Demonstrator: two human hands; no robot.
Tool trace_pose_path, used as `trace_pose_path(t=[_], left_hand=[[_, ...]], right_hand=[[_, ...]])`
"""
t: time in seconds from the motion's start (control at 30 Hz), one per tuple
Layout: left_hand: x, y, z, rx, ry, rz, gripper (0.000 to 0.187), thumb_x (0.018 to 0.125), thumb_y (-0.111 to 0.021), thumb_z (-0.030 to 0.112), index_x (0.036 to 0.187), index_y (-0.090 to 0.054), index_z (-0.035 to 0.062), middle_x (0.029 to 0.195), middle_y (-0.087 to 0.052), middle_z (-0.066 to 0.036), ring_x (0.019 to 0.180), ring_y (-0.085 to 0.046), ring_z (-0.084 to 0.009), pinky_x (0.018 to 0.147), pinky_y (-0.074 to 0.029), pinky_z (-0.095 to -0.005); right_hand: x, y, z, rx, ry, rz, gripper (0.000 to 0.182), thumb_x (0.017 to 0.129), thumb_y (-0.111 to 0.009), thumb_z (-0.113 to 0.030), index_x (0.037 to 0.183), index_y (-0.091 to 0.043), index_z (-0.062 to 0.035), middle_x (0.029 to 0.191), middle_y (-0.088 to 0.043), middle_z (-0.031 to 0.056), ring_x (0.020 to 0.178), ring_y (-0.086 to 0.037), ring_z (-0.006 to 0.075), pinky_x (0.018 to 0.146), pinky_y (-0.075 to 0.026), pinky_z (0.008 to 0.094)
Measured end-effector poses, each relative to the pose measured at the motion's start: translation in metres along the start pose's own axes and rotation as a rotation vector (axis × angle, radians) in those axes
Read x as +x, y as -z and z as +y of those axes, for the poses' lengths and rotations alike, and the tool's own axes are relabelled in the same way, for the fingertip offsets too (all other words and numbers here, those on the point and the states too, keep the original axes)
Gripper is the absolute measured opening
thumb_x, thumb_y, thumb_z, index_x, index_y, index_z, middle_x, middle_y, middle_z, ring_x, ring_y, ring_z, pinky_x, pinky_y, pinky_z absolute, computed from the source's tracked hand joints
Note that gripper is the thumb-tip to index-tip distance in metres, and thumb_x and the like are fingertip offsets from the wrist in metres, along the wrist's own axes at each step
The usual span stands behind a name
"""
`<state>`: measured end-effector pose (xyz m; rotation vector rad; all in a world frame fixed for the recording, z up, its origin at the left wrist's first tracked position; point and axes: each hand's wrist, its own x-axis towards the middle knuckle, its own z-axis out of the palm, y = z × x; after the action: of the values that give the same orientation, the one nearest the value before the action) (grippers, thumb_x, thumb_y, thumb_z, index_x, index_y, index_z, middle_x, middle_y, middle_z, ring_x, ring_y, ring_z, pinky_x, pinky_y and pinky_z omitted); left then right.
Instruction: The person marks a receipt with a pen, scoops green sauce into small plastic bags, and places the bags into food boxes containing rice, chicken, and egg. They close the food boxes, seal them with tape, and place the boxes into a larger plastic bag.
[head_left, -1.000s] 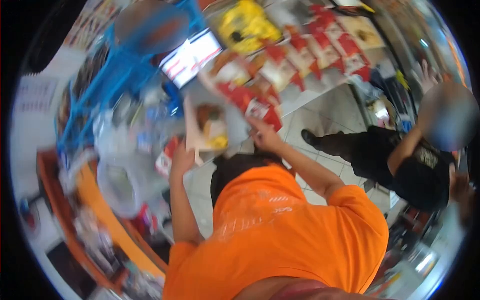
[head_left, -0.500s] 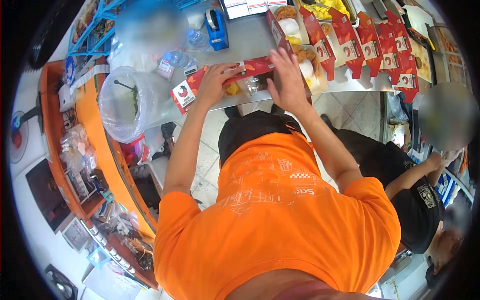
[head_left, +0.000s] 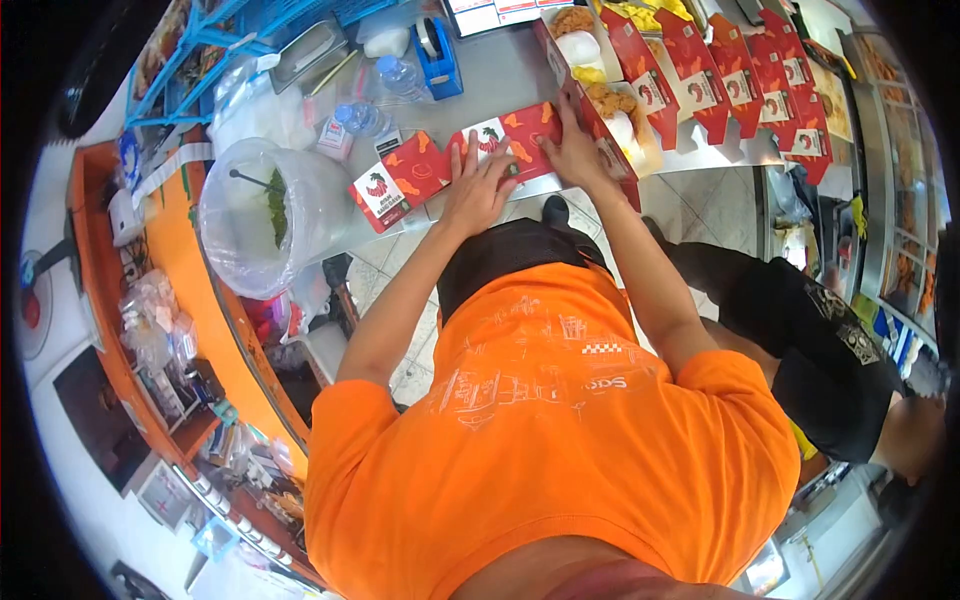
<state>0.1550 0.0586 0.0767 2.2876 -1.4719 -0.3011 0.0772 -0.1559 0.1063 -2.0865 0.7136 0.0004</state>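
A closed red food box [head_left: 530, 128] with a white rooster logo lies at the counter's front edge. My left hand [head_left: 478, 185] rests on its lid with the fingers spread. My right hand [head_left: 577, 155] grips its right end, thumb at the front and fingers along the side. Left of it lies a second closed red box [head_left: 415, 168]. Just right of my right hand stands an open red box [head_left: 612, 150] holding fried chicken [head_left: 610, 100], white rice and something yellow.
More open red boxes [head_left: 690, 90] stand in a row to the right. Water bottles [head_left: 365, 120], a blue tape dispenser [head_left: 436, 65] and a plastic-lined tub [head_left: 240, 215] with green leaves are at the left. A co-worker in black [head_left: 830, 350] is at my right.
The lid of the box under my hands has come down, hiding the food inside. My left hand has moved right and my right hand has lowered onto the box's end. The co-worker has shifted.
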Motion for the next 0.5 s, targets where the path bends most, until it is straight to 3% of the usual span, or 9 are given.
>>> trace_pose_path(t=[0.13, 0.17, 0.2, 0.23, 0.27, 0.33, 0.37, 0.4, 0.5], left_hand=[[0.032, -0.012, -0.007, -0.216, 0.024, 0.226, 0.05, 0.097, -0.06, 0.033, 0.138, -0.053, 0.0054, 0.158, -0.036, -0.02, 0.15, -0.024, -0.042, 0.122, -0.012, -0.0597], [0.035, -0.016, -0.006, -0.125, 0.035, 0.265, 0.058, 0.093, -0.064, 0.036, 0.139, -0.052, 0.0024, 0.158, -0.035, -0.022, 0.15, -0.025, -0.0421, 0.122, -0.015, -0.0591], [0.035, 0.002, 0.011, -0.154, 0.139, 0.171, 0.074, 0.085, -0.072, 0.045, 0.144, -0.049, 0.0055, 0.157, -0.036, -0.023, 0.15, -0.023, -0.0423, 0.122, -0.015, -0.059], [0.03, -0.009, 0.012, -0.216, 0.098, 0.217, 0.093, 0.073, -0.08, 0.053, 0.148, -0.047, 0.011, 0.153, -0.039, -0.022, 0.151, -0.021, -0.0426, 0.123, -0.013, -0.0598], [0.025, 0.018, 0.025, -0.125, 0.088, 0.148, 0.102, 0.064, -0.085, 0.055, 0.15, -0.046, 0.0156, 0.148, -0.043, -0.02, 0.151, -0.021, -0.042, 0.122, -0.012, -0.0623], [0.027, 0.001, 0.008, 0.037, -0.038, 0.114, 0.103, 0.061, -0.087, 0.053, 0.149, -0.048, 0.0144, 0.146, -0.046, -0.019, 0.15, -0.023, -0.0408, 0.121, -0.013, -0.0637], [0.02, 0.008, -0.004, 0.066, -0.005, 0.11, 0.103, 0.061, -0.087, 0.053, 0.149, -0.048, 0.0144, 0.146, -0.046, -0.019, 0.15, -0.023, -0.0408, 0.121, -0.013, -0.0637], [0.025, 0.014, -0.002, 0.035, 0.006, 0.102, 0.097, 0.06, -0.087, 0.046, 0.145, -0.052, 0.0148, 0.147, -0.046, -0.019, 0.149, -0.027, -0.039, 0.121, -0.015, -0.0633], [0.035, 0.016, 0.002, -0.114, 0.047, 0.052, 0.087, 0.062, -0.087, 0.034, 0.141, -0.056, 0.0152, 0.15, -0.044, -0.02, 0.148, -0.03, -0.0379, 0.119, -0.017, -0.0646]], right_hand=[[-0.022, -0.012, 0.046, -0.074, 0.081, 0.173, 0.088, 0.089, -0.07, -0.019, 0.16, -0.019, -0.0081, 0.158, -0.037, 0.0207, 0.143, -0.04, 0.0389, 0.116, -0.034, 0.0458], [-0.02, -0.02, 0.061, -0.092, 0.162, 0.214, 0.089, 0.088, -0.07, -0.017, 0.161, -0.019, -0.0085, 0.16, -0.036, 0.0189, 0.146, -0.038, 0.0364, 0.117, -0.032, 0.0447], [-0.024, -0.026, 0.07, -0.19, 0.181, 0.257, 0.09, 0.087, -0.069, -0.013, 0.161, -0.019, -0.0086, 0.161, -0.035, 0.0168, 0.148, -0.033, 0.0346, 0.119, -0.03, 0.0432], [-0.033, -0.019, 0.057, -0.194, 0.115, 0.197, 0.088, 0.088, -0.068, -0.01, 0.161, -0.019, -0.0074, 0.161, -0.034, 0.0176, 0.15, -0.029, 0.0357, 0.12, -0.027, 0.043], [-0.03, -0.021, 0.061, -0.161, 0.332, 0.261, 0.085, 0.089, -0.066, -0.007, 0.16, -0.02, -0.0062, 0.162, -0.032, 0.018, 0.148, -0.032, 0.0363, 0.12, -0.028, 0.0433], [-0.027, -0.019, 0.06, -0.029, 0.33, 0.191, 0.083, 0.092, -0.064, -0.003, 0.161, -0.019, -0.0059, 0.161, -0.033, 0.0186, 0.14, -0.043, 0.0299, 0.113, -0.038, 0.0427], [-0.025, -0.014, 0.058, 0.033, 0.14, 0.075, 0.087, 0.091, -0.066, -0.002, 0.161, -0.015, -0.0064, 0.16, -0.034, 0.017, 0.137, -0.047, 0.0269, 0.107, -0.045, 0.039], [-0.024, -0.014, 0.066, 0.149, 0.185, 0.095, 0.09, 0.091, -0.068, -0.001, 0.162, -0.014, -0.0074, 0.159, -0.036, 0.015, 0.13, -0.052, 0.0244, 0.1, -0.05, 0.0348], [-0.033, 0.001, 0.028, 0.122, 0.044, 0.014, 0.093, 0.088, -0.071, -0.002, 0.162, -0.015, -0.01, 0.159, -0.036, 0.0162, 0.134, -0.049, 0.0287, 0.11, -0.043, 0.0389]])
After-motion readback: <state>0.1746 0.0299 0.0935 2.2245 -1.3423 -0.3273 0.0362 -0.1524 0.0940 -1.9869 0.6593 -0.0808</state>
